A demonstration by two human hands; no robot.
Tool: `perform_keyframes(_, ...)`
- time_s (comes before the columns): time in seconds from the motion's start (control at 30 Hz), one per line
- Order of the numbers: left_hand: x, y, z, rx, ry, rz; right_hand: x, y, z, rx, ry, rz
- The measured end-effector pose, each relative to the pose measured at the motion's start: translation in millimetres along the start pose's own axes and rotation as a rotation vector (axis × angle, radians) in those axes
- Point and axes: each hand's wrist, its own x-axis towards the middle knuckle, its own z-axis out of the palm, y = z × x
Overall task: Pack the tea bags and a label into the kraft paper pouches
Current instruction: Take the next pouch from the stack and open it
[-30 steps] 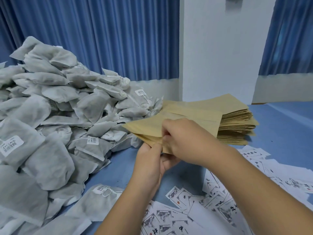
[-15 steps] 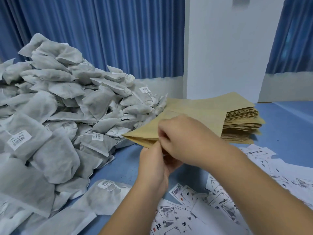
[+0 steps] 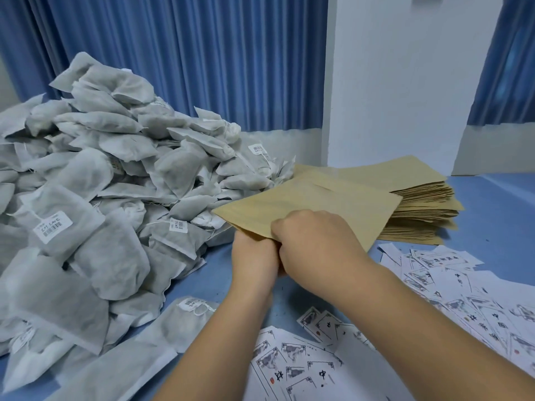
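Fingers (image 3: 285,227) of right hand (image 3: 315,241) and left hand (image 3: 254,256) pinched together on the near corner of one kraft paper pouch (image 3: 318,204), held above the blue counter (image 3: 214,273). Just behind, the stack of pouches (image 3: 419,209). Heaped at left, grey tea bags (image 3: 115,183); strewn at right and front, printed labels (image 3: 304,369).

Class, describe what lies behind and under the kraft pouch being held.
Behind the held pouch is the stack of pouches, its left part covered. The left hand and right hand grip its near edge. The table beneath and its inside are hidden.
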Motion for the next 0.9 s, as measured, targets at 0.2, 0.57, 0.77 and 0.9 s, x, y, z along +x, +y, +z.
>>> perform_keyframes(0.2, -4, -13, -2, -0.210, -0.038, -0.354, 1, 26, -27, 0.056, 0.199, 0.232)
perform_keyframes(0.57, -18, 13, -3, 0.066, -0.141, -0.053, -1, 45, -36, 0.131, 0.104, 0.259)
perform_keyframes(0.77, 7, 35, -19, 0.286, 0.135, 0.333, -1, 65, -40, 0.197, 0.132, 0.262)
perform_keyframes(0.9, 56, 53, -16, 0.949, 0.089, 0.628, -2, 77, -43, 0.254, 0.156, 0.281)
